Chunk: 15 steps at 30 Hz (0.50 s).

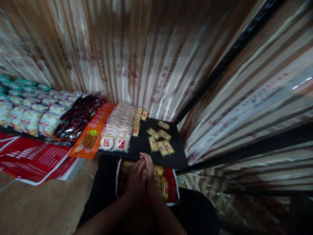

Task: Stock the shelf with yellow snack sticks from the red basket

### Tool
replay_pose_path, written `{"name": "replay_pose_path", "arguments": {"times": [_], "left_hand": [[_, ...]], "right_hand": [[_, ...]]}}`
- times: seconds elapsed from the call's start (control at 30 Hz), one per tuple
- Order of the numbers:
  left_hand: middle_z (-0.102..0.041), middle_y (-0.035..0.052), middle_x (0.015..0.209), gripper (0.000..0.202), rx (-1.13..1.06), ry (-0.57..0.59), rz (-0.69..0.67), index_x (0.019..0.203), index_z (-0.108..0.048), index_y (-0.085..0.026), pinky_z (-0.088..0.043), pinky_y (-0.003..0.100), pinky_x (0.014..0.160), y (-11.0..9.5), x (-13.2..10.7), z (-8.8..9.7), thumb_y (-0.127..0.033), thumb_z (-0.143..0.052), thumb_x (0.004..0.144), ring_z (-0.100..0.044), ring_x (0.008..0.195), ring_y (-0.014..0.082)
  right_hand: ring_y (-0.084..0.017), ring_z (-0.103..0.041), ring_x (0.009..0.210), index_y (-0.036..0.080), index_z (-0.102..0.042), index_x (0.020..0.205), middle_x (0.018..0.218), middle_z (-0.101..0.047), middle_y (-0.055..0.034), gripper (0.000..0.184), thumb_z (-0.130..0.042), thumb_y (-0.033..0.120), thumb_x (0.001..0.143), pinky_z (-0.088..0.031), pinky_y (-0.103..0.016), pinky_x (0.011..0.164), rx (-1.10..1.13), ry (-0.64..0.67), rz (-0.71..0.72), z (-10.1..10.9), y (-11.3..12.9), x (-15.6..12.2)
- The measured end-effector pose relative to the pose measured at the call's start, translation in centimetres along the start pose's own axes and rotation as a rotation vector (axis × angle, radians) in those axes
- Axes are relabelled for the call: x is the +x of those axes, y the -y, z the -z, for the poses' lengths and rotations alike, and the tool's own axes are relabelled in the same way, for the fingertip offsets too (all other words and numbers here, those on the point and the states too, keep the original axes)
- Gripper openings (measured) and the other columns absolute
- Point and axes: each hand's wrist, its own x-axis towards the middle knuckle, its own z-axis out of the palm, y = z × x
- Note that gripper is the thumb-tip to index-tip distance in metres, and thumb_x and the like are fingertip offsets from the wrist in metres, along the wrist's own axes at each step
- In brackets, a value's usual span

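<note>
My left hand [137, 179] and my right hand [149, 169] rest against each other, palms facing and fingers folded together. No object shows between them, though the palms are hidden. Below them is a red box with a white rim [176, 189], resting at my lap and holding yellow-wrapped snack packs [164, 187]. Just beyond my fingertips, several small wrapped snack bars [162, 148] lie on the black shelf [140, 143]. Beside these is a column of small yellow packs [136, 130], with rows of round wrapped cakes [122, 142] to its left.
Further left lie an orange snack packet [89, 140], a pile of dark shiny packets [80, 114] and rows of white bags [49, 122]. A red printed panel [36, 156] hangs below the shelf. Pleated curtains [137, 49] stand behind, with a black frame bar [220, 71] at right.
</note>
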Motion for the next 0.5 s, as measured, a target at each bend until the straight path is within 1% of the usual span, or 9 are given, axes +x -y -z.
{"name": "replay_pose_path", "arguments": {"times": [0.07, 0.1, 0.13, 0.2, 0.23, 0.3, 0.37, 0.43, 0.5], "left_hand": [[-0.051, 0.0142, 0.126, 0.042, 0.029, 0.036, -0.007, 0.121, -0.049, -0.012, -0.038, 0.042, 0.1, 0.6, -2.1, -0.1, -0.029, -0.031, 0.088, -0.046, 0.118, 0.0202], [-0.051, 0.0139, 0.126, 0.042, 0.043, 0.062, 0.0, 0.121, -0.05, -0.012, -0.038, 0.041, 0.1, 1.0, -2.9, -0.3, -0.03, -0.031, 0.088, -0.046, 0.118, 0.02], [-0.051, 0.0132, 0.127, 0.042, 0.054, 0.094, 0.016, 0.122, -0.049, -0.012, -0.039, 0.04, 0.1, 1.4, -3.6, -0.4, -0.03, -0.031, 0.088, -0.046, 0.118, 0.0195], [-0.053, 0.0116, 0.125, 0.042, 0.091, 0.175, 0.088, 0.121, -0.05, -0.013, -0.038, 0.038, 0.101, 2.6, -4.3, -0.8, -0.029, -0.029, 0.088, -0.047, 0.117, 0.0182], [-0.054, 0.0112, 0.125, 0.042, 0.126, 0.211, 0.145, 0.12, -0.051, -0.013, -0.038, 0.037, 0.101, 3.2, -4.4, -0.9, -0.028, -0.029, 0.088, -0.048, 0.117, 0.0179], [-0.054, 0.012, 0.125, 0.04, 0.228, 0.27, 0.266, 0.117, -0.054, -0.012, -0.036, 0.035, 0.102, 4.5, -3.9, -1.0, -0.025, -0.029, 0.087, -0.047, 0.117, 0.0186], [-0.053, 0.0137, 0.125, 0.038, 0.338, 0.299, 0.335, 0.114, -0.055, -0.011, -0.035, 0.035, 0.102, 5.7, -3.0, -0.8, -0.021, -0.032, 0.085, -0.046, 0.118, 0.0204], [-0.054, 0.0139, 0.122, 0.037, 0.406, 0.315, 0.328, 0.112, -0.056, -0.011, -0.036, 0.035, 0.1, 6.8, -1.8, -0.4, -0.016, -0.035, 0.082, -0.047, 0.117, 0.0213], [-0.055, 0.014, 0.121, 0.037, 0.441, 0.315, 0.306, 0.11, -0.056, -0.011, -0.036, 0.035, 0.099, 7.6, -0.5, 0.0, -0.01, -0.035, 0.08, -0.047, 0.116, 0.0213]], "right_hand": [[-0.016, -0.057, 0.097, 0.024, -0.063, 0.097, 0.099, -0.063, -0.0023, 0.037, -0.034, 0.015, 0.075, -0.045, -0.03, 0.089, -0.002, 0.026, -0.011, 0.6, -0.5, -2.4], [-0.016, -0.057, 0.098, 0.023, -0.063, 0.097, 0.101, -0.064, -0.0025, 0.037, -0.035, 0.015, 0.074, -0.043, -0.03, 0.092, -0.017, 0.062, -0.028, 0.8, -0.7, -3.5], [-0.016, -0.057, 0.098, 0.023, -0.064, 0.095, 0.101, -0.064, -0.0026, 0.037, -0.035, 0.014, 0.073, -0.043, -0.031, 0.092, -0.039, 0.093, -0.07, 1.0, -1.0, -4.5], [-0.016, -0.057, 0.101, 0.022, -0.064, 0.096, 0.105, -0.065, -0.0041, 0.04, -0.035, 0.012, 0.071, -0.042, -0.032, 0.093, -0.097, 0.152, -0.173, 1.0, -1.4, -5.9], [-0.017, -0.058, 0.102, 0.021, -0.065, 0.097, 0.107, -0.065, -0.0052, 0.041, -0.035, 0.011, 0.07, -0.041, -0.033, 0.094, -0.13, 0.175, -0.228, 0.9, -1.6, -6.3], [-0.019, -0.059, 0.102, 0.02, -0.065, 0.098, 0.107, -0.065, -0.0075, 0.04, -0.038, 0.011, 0.07, -0.041, -0.034, 0.094, -0.197, 0.201, -0.314, 0.4, -1.7, -6.6], [-0.021, -0.06, 0.099, 0.02, -0.065, 0.097, 0.103, -0.067, -0.0085, 0.037, -0.041, 0.012, 0.07, -0.042, -0.035, 0.092, -0.249, 0.206, -0.359, -0.2, -1.9, -6.3], [-0.022, -0.062, 0.096, 0.02, -0.065, 0.097, 0.099, -0.068, -0.0091, 0.035, -0.043, 0.014, 0.07, -0.043, -0.035, 0.088, -0.272, 0.204, -0.37, -0.9, -2.3, -5.9], [-0.023, -0.063, 0.093, 0.019, -0.065, 0.097, 0.097, -0.068, -0.0105, 0.035, -0.043, 0.014, 0.07, -0.044, -0.035, 0.086, -0.268, 0.201, -0.345, -1.5, -3.0, -5.5]]}}
